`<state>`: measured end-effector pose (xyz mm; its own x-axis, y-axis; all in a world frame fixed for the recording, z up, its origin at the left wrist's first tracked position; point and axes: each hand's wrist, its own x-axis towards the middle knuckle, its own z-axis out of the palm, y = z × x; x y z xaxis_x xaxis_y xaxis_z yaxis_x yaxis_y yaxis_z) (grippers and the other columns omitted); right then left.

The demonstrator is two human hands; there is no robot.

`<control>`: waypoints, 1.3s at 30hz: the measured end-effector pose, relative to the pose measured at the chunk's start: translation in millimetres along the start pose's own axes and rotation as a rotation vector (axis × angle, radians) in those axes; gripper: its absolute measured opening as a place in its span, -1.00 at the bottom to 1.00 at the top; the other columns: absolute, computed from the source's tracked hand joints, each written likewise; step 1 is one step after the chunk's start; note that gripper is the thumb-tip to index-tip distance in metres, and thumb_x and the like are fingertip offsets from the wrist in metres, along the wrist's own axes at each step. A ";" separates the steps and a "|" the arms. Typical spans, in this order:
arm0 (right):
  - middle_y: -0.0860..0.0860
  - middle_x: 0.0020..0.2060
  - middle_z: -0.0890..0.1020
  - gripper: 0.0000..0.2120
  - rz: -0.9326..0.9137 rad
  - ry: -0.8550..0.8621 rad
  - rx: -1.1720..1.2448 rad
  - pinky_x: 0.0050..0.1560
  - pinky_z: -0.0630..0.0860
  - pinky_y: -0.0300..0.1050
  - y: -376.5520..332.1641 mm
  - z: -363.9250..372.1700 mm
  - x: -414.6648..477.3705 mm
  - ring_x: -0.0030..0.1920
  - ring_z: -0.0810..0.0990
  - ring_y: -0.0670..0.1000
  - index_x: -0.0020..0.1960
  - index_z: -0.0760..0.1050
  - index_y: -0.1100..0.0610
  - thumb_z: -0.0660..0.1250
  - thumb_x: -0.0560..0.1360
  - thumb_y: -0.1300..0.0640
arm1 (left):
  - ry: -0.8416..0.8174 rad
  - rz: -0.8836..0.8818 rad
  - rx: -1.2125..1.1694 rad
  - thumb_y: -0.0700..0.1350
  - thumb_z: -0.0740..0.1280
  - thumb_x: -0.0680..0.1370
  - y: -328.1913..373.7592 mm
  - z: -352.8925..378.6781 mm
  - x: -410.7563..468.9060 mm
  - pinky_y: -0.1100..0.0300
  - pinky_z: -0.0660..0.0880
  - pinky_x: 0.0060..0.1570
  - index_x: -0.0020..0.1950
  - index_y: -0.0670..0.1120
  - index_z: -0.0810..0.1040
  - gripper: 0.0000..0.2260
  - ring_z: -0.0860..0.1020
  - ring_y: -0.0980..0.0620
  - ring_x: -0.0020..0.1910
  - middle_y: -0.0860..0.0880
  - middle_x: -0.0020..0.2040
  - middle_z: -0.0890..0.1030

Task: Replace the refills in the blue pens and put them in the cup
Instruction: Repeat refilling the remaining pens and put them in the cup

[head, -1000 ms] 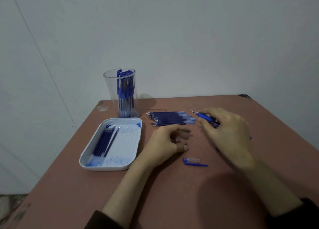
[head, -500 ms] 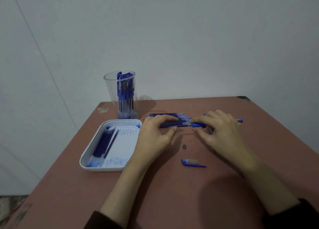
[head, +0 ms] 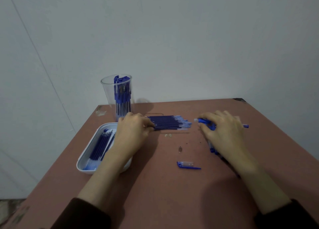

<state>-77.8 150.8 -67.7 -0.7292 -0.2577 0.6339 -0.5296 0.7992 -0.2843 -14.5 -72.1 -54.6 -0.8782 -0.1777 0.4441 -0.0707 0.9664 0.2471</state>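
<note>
A clear cup (head: 107, 97) holding capped pens (head: 121, 90) is seen at the far left corner of the bench (head: 172, 197), close to the wall (head: 189, 39); just in front of it a white tray (head: 80, 166) with dark blue tray refills (head: 98, 146) is set along the left edge, partly covered by the left forearm. A row of refills (head: 168, 124) is laid side by side at mid-bench; its left end is covered by the bent fingers of the left hand (head: 133, 132), and whether a refill is pinched cannot be told. To the right of the row, apart from it, a blue pen (head: 205, 122) is gripped in the curled fingers of the right hand (head: 222, 130); its other end is seen past the knuckles. More loose pens (head: 213, 150) are partly hidden under the right wrist. A pen cap (head: 188, 165) and a small metal part (head: 180, 149) are found apart from each other between the forearms; bare surface is left toward the near edge and the far right corner.
</note>
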 end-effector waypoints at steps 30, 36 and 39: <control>-0.17 -0.36 0.41 -0.93 -0.023 0.024 0.034 -0.08 0.20 -0.09 -7.3 1.6 -1.7 -0.25 0.35 -0.05 -0.10 0.62 0.02 0.42 0.42 0.13 | -0.103 0.136 0.208 -0.09 0.24 0.53 39.9 45.2 39.4 0.08 0.27 -0.06 0.03 -0.10 0.53 -0.85 0.44 -0.14 0.08 -0.10 0.04 0.59; -0.18 -0.37 0.41 -0.92 -0.030 0.017 0.043 -0.09 0.22 -0.09 -7.9 2.3 -2.2 -0.27 0.35 -0.05 -0.10 0.62 0.02 0.42 0.41 0.15 | -0.099 0.114 0.159 -0.12 0.28 0.52 38.3 43.8 41.5 0.09 0.28 -0.07 0.05 -0.09 0.54 -0.85 0.44 -0.14 0.08 -0.10 0.06 0.60; -0.17 -0.36 0.43 -0.92 -0.033 0.004 0.052 -0.09 0.21 -0.10 -8.1 2.6 -2.1 -0.26 0.34 -0.05 -0.09 0.62 0.02 0.42 0.42 0.14 | -0.074 0.077 0.054 -0.08 0.33 0.50 35.0 40.3 38.6 0.11 0.28 -0.12 0.00 -0.06 0.56 -0.88 0.45 -0.12 0.04 -0.07 0.00 0.63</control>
<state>-73.1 143.5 -68.5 -0.7091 -0.2812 0.6467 -0.5754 0.7608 -0.3002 -69.9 -37.7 -63.6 -0.9144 -0.0901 0.3947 -0.0253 0.9857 0.1665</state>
